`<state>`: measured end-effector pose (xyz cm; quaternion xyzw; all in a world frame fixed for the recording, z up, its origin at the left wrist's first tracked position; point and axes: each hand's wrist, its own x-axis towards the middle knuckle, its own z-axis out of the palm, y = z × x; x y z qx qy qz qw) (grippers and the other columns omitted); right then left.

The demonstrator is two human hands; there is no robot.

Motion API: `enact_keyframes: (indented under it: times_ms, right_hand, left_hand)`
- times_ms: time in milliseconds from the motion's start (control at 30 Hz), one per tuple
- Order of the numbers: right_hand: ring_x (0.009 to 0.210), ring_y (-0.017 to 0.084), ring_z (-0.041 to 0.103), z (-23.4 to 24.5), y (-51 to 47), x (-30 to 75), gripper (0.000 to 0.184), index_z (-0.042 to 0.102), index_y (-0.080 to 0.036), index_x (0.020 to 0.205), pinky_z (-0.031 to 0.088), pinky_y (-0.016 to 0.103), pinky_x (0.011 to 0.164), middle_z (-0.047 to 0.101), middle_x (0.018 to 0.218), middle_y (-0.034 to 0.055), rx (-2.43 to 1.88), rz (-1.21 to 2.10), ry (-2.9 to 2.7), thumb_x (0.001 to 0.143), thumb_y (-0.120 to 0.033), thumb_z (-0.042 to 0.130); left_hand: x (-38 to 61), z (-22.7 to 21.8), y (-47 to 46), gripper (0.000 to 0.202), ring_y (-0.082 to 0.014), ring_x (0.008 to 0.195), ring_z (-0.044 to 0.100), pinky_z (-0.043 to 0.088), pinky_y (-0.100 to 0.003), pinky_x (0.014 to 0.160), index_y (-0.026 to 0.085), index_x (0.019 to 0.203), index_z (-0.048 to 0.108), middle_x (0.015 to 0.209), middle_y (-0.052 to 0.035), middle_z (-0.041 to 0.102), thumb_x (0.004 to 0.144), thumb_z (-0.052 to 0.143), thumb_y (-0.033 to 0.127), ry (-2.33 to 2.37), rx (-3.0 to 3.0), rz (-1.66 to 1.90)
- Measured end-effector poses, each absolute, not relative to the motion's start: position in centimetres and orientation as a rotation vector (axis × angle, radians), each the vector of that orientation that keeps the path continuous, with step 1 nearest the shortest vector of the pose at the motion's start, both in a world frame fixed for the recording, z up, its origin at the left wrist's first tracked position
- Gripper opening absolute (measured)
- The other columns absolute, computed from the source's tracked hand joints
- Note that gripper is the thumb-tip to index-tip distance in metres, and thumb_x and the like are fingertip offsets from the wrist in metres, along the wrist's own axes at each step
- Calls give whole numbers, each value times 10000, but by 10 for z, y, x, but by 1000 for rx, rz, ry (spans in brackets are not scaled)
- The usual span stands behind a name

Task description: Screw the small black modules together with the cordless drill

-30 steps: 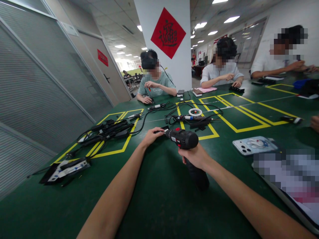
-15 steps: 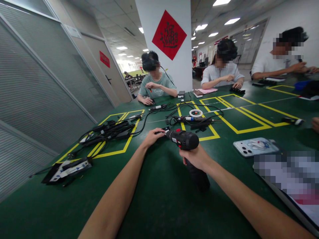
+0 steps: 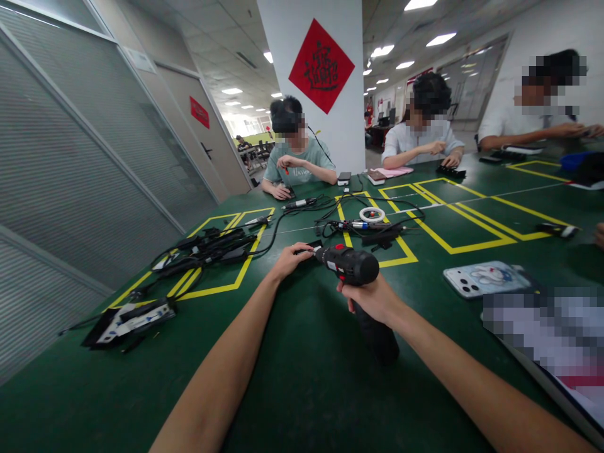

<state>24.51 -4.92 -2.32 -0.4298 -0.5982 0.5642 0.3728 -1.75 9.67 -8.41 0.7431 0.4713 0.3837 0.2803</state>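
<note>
My right hand (image 3: 372, 296) is wrapped round the grip of a black cordless drill (image 3: 353, 264) with red accents. The drill points left and away from me, its handle slanting down toward the green table. Its tip meets the fingertips of my left hand (image 3: 289, 261), which are closed at a small flat black part (image 3: 314, 245). The drill and fingers partly cover that part, and the exact spot where the bit touches cannot be made out.
Black cables and tools (image 3: 212, 248) lie at left, beside a dark pouch (image 3: 129, 324). Beyond the drill are a pen-shaped electric tool (image 3: 361, 225) and a white ring-shaped roll (image 3: 372, 215). At right lie a phone (image 3: 486, 279) and a notebook (image 3: 542, 352). Several people sit around the table.
The view has shifted very slightly. Both hands and the drill keep almost the same position, with the drill tip still at my left fingertips.
</note>
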Motion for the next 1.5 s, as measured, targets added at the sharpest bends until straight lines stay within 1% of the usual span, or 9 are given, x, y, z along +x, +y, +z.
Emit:
enact_keyframes:
  times_ms: [100,233,400,700,867,1167,1400,1500]
  right_hand:
    - [453,111,542,-19,-51,247,96,597,-150,772,411,217,452,583,564,-12,-1098,1453,-1514,688,-167,555]
    - [435,109,519,-4,-56,251,63,594,-152,730,390,209,447,533,471,-30,-1175,1487,-1520,677,-158,558]
    - [417,117,505,7,-59,257,56,588,-157,711,382,215,433,516,428,-33,-1234,1541,-1442,663,-164,560]
    - [415,124,522,-2,-59,253,90,577,-146,722,394,217,422,521,436,-28,-1257,1598,-1419,633,-146,565]
    - [428,116,536,-6,-57,251,100,565,-147,722,413,216,425,565,513,-17,-1216,1595,-1407,622,-140,575]
    - [394,120,522,-12,-52,248,63,557,-149,692,398,213,404,518,427,-30,-1275,1534,-1457,629,-146,563]
    - [401,133,537,-22,-48,247,87,586,-152,731,408,219,397,540,440,-21,-1222,1494,-1508,646,-165,570]
    - [396,133,535,-27,-47,247,72,594,-151,721,414,222,397,544,450,-18,-1194,1480,-1528,658,-182,578]
  left_hand:
    - [-19,-86,98,329,-232,1053,566,373,-366,990,202,939,712,1090,-71,643,729,623,439,1260,1991,1032]
    - [-19,-86,98,332,-229,1049,568,378,-361,985,198,945,707,1101,-73,639,731,624,439,1261,1989,1027]
    - [-18,-83,96,334,-229,1048,566,376,-360,986,206,950,708,1089,-65,643,730,621,442,1271,1993,1019]
    - [-17,-84,96,345,-232,1040,567,377,-360,979,211,938,712,1096,-65,640,720,616,460,1302,1966,1014]
    - [-17,-84,96,348,-239,1064,559,360,-364,997,211,937,714,1111,-67,639,711,630,462,1303,1967,1020]
    - [-16,-84,96,346,-235,1045,567,375,-371,988,215,933,716,1094,-63,644,717,613,465,1321,1970,1021]
    - [-18,-83,98,344,-229,1044,569,371,-357,989,221,942,714,1106,-59,640,720,619,466,1308,1981,1012]
    - [-18,-84,98,354,-231,1049,567,372,-358,989,216,949,711,1121,-64,636,715,624,467,1317,1977,1008]
